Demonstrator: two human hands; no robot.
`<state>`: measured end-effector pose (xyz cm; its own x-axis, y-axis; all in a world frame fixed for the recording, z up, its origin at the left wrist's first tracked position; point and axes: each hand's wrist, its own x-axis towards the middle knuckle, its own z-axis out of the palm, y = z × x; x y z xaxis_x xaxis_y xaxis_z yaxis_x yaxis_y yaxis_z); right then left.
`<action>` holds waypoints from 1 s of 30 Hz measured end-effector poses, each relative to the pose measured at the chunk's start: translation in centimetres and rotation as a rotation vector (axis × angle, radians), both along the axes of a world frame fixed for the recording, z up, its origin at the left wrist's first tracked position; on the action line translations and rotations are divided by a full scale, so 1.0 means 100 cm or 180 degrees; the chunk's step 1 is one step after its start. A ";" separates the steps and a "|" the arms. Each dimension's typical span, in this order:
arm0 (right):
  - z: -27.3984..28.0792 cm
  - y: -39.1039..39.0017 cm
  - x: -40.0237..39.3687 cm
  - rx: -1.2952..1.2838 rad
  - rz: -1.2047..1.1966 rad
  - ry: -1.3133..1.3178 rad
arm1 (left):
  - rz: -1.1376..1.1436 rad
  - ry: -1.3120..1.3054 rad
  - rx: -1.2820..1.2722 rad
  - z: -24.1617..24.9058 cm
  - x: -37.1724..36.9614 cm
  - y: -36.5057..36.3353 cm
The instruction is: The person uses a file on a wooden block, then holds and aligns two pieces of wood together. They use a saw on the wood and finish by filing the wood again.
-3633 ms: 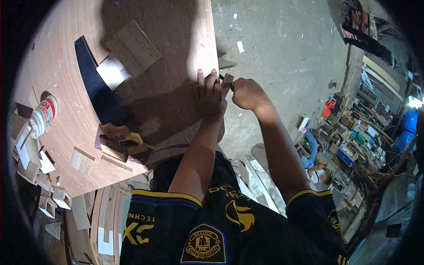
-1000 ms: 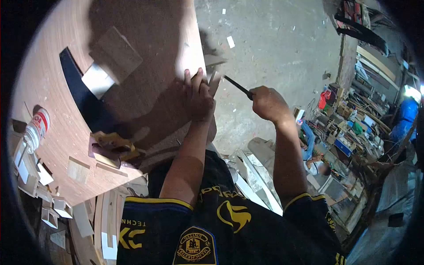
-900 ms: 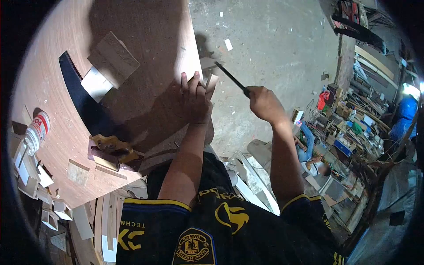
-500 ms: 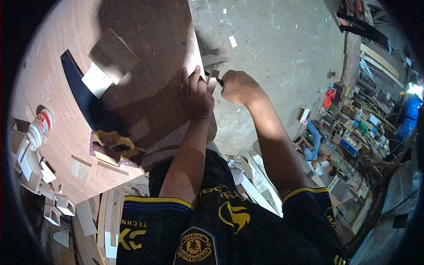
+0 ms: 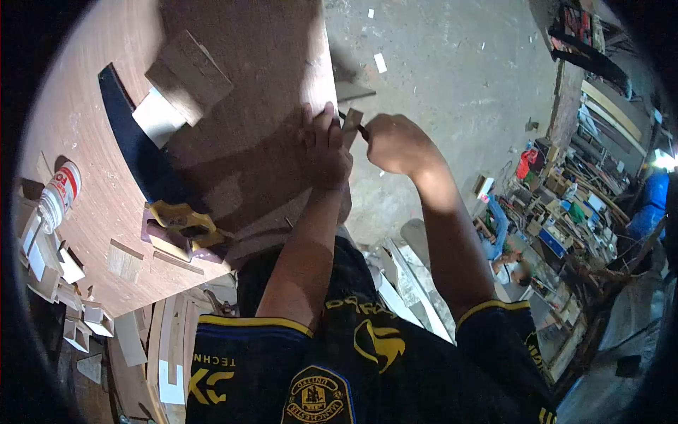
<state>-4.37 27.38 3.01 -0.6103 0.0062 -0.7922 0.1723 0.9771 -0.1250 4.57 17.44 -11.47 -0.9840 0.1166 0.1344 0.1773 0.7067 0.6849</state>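
At the right edge of the wooden tabletop [image 5: 244,42], my left hand [image 5: 328,152] lies with its fingers over the edge, gripping a small wood piece [image 5: 352,121] that sticks out beyond it. My right hand [image 5: 401,145] is closed in a fist just past that edge, above the floor. A thin dark tool [image 5: 364,132] runs from this fist to the wood piece; most of it is hidden, and I cannot tell its kind. A handsaw [image 5: 138,145] with a yellow-and-dark handle lies on the tabletop, left of my left forearm.
Wood blocks [image 5: 189,74] lie near the saw blade. A white-and-red bottle [image 5: 60,194] and several small box-like offcuts [image 5: 88,321] line the left edge. Boards [image 5: 169,346] lie below the front edge. Across the floor [image 5: 452,71], a person [image 5: 505,265] sits near piled timber [image 5: 579,205].
The view has shifted slightly, so the tabletop edge and both hands appear a little further right. Both hands keep nearly the same place around the wood piece.
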 end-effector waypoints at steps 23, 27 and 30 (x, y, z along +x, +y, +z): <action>0.032 0.038 0.022 -0.0204 -0.0936 -0.0175 | -0.0464 0.0594 0.0331 0.005 -0.017 -0.012; 0.036 0.052 0.037 -0.0194 -0.1219 0.0082 | -0.0826 0.0244 -0.0365 0.015 -0.042 -0.028; 0.018 0.065 0.069 -0.0215 -0.1619 0.0371 | -0.1000 0.0368 -0.0482 0.007 -0.059 -0.041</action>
<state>2.48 33.91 4.81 -0.6275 0.2760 -0.7280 0.6039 0.7627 -0.2314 -1.38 13.39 -10.79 -0.8763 0.4379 0.2007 0.4720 0.6973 0.5394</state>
